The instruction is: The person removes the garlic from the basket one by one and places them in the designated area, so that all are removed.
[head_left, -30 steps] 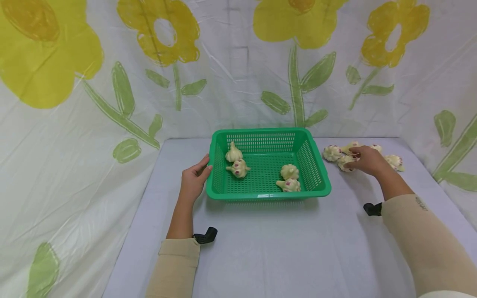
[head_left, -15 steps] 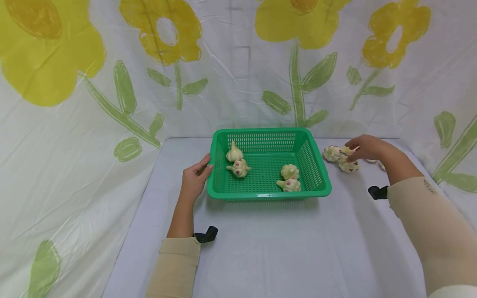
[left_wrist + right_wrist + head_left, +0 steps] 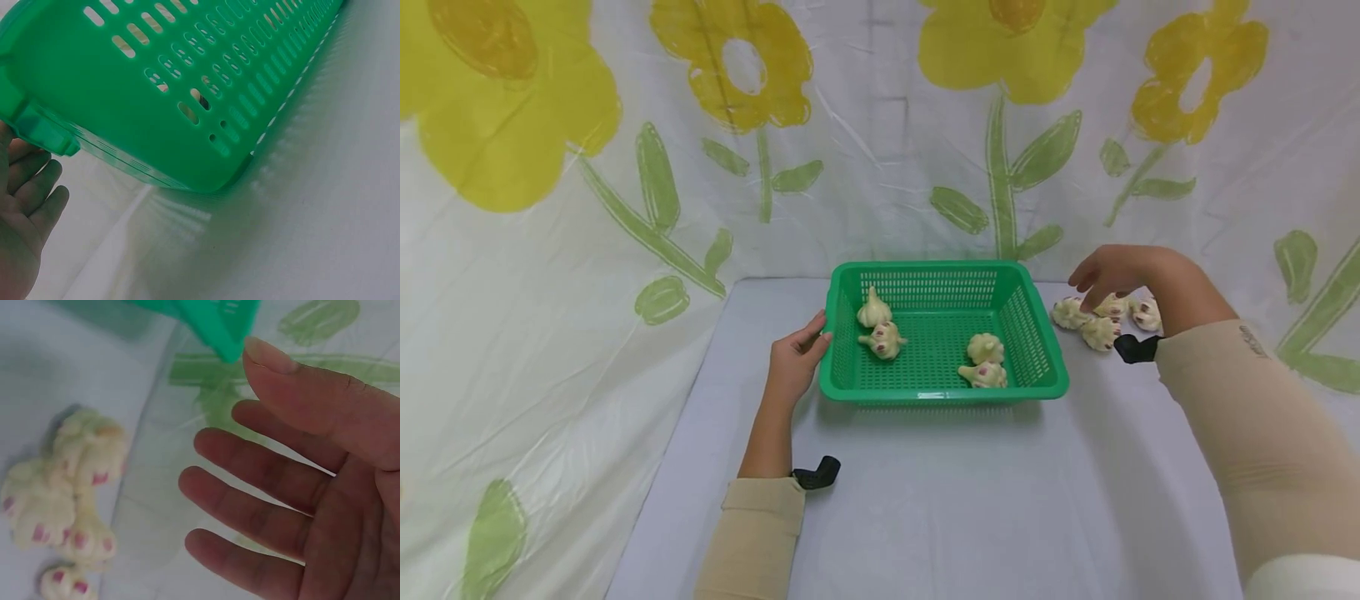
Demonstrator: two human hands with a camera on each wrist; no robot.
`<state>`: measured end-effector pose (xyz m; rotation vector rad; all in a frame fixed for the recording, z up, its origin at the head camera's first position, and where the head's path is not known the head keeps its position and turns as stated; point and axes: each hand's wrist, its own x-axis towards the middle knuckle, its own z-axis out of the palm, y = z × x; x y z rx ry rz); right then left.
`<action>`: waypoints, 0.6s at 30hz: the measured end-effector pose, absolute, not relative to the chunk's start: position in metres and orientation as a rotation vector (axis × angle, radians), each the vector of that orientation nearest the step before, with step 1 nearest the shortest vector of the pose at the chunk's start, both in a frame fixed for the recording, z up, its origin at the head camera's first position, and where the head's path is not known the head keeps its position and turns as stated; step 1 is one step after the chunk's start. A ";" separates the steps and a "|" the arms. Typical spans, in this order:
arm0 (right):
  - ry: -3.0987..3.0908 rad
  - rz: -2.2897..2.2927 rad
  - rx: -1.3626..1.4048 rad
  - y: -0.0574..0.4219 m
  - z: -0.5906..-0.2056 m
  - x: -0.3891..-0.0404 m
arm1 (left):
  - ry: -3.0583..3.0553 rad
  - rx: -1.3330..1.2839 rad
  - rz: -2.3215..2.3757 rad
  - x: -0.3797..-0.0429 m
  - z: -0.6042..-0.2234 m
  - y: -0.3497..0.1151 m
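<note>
A green plastic basket [image 3: 943, 395] stands on the table, two garlic bulbs [image 3: 883, 341] at its left and two more garlic bulbs [image 3: 984, 374] at its right. My left hand [image 3: 792, 358] touches the basket's left rim, thumb tip at the edge; in the left wrist view its fingers [image 3: 40, 190] extend loosely below the rim's corner. Right of the basket, my right hand [image 3: 1112, 271] hovers over loose garlic bulbs [image 3: 1102, 333]. The right wrist view shows that hand's fingers [image 3: 250, 512] spread and slightly bent, with nothing between them and the thumb.
The table has a white cloth [image 3: 940, 500]. Behind it hangs a white curtain [image 3: 865, 208] painted with yellow flowers. Each wrist carries a black camera mount [image 3: 817, 473]. Another garlic bulb [image 3: 1146, 314] lies partly behind the right forearm.
My right hand has lifted off the loose garlic bulbs, moving up and slightly left toward the basket. The left hand and basket stay put; the head view shifts slightly.
</note>
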<state>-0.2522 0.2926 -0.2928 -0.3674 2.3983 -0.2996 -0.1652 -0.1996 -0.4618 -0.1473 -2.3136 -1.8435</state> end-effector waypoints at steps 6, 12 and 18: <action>2.352 -0.333 -0.365 0.269 -0.283 -0.256 | -2.317 -0.129 -1.841 -0.165 -0.461 -0.199; 2.320 -0.394 -0.397 0.245 -0.281 -0.262 | -2.312 -0.144 -1.853 -0.165 -0.461 -0.199; 2.273 -0.429 -0.447 0.218 -0.284 -0.267 | -2.325 -0.122 -1.872 -0.167 -0.463 -0.200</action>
